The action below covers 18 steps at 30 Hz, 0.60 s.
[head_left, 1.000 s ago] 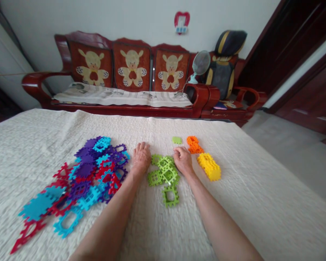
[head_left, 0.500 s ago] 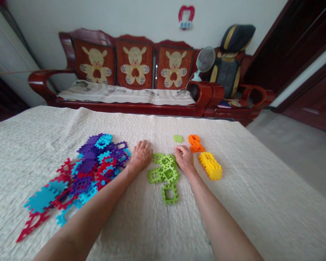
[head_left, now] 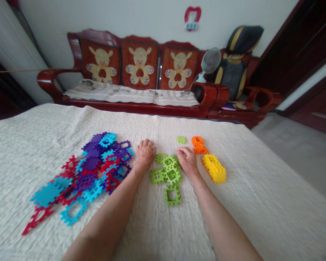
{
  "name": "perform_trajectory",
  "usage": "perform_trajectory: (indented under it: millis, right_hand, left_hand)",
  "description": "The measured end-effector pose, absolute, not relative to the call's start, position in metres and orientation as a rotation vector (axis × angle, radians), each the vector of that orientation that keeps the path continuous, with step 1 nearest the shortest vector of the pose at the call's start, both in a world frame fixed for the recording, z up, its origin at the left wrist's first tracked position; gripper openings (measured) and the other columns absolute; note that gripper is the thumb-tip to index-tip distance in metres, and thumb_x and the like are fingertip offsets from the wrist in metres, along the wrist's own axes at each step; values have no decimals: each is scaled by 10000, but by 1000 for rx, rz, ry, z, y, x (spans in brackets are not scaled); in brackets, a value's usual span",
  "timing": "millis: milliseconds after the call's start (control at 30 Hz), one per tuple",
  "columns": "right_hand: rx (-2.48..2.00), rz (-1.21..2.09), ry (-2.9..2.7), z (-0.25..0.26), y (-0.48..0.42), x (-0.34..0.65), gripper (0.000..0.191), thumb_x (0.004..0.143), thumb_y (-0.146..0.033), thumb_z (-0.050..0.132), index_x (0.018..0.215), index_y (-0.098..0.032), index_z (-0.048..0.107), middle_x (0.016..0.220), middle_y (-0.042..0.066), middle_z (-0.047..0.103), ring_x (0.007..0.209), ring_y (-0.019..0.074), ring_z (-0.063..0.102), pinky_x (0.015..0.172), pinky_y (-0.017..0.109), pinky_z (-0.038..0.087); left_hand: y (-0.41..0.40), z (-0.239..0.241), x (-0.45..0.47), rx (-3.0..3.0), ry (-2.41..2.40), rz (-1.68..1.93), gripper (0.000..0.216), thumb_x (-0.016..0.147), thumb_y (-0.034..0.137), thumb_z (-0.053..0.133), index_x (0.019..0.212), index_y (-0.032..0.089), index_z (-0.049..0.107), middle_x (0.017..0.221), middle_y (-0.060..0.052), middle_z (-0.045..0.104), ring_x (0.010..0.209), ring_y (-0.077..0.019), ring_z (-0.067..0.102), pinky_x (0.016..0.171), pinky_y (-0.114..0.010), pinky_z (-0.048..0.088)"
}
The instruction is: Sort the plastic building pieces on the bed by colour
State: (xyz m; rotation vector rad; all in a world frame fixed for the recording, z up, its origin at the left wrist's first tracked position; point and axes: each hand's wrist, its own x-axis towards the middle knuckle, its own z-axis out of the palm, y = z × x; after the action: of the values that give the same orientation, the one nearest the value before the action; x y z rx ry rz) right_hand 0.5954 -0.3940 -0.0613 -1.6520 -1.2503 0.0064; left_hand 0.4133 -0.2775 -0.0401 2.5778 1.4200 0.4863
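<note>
My left hand (head_left: 145, 155) rests palm down on the cloth, its fingers slightly bent and apart, holding nothing I can see. It lies between a mixed pile and a green group of interlocking plastic building tiles. My right hand (head_left: 188, 160) is loosely closed on the cloth, just right of the green tiles (head_left: 171, 169), with nothing visible in it. Several green tiles overlap in a heap, and one square frame tile (head_left: 166, 196) lies nearer me. A solid light green tile (head_left: 182, 139) sits beyond my right hand.
Purple tiles (head_left: 91, 164), blue tiles (head_left: 47, 194) and red tiles (head_left: 38, 217) are heaped at left. Orange tiles (head_left: 198, 140) and a yellow row of tiles (head_left: 220, 175) lie at right. A white quilted cloth (head_left: 250, 203) covers the table; a wooden sofa (head_left: 136, 108) stands behind.
The view has turned slightly left, so everything sits a little further right. My left fingers look slightly more bent. My right hand stays beside the green tiles, and the tiles keep their places.
</note>
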Motion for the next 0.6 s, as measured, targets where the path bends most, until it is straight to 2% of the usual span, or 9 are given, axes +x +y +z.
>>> perform_trajectory:
  millis: [400,600]
  right_hand:
    - [-1645,54,-1435,-56,-397,594,196,850,-332,548,811,-231,712,849,64,745,840,236,682,812,372,531]
    - [-1582,303,-1365,-47,-410,592,209,857,-324,533,922,-228,706,934,51,751,924,236,694,855,363,552]
  left_hand:
    - [-279,-34,414,2563,1400,470,279,994,302,464,1167,200,657,1289,-105,605,1228,-269,501,1031,-422,433]
    - [-276,-40,415,2550,1403,504,265,982,313,491,1159,216,663,1307,-98,606,1243,-269,497,1047,-421,425]
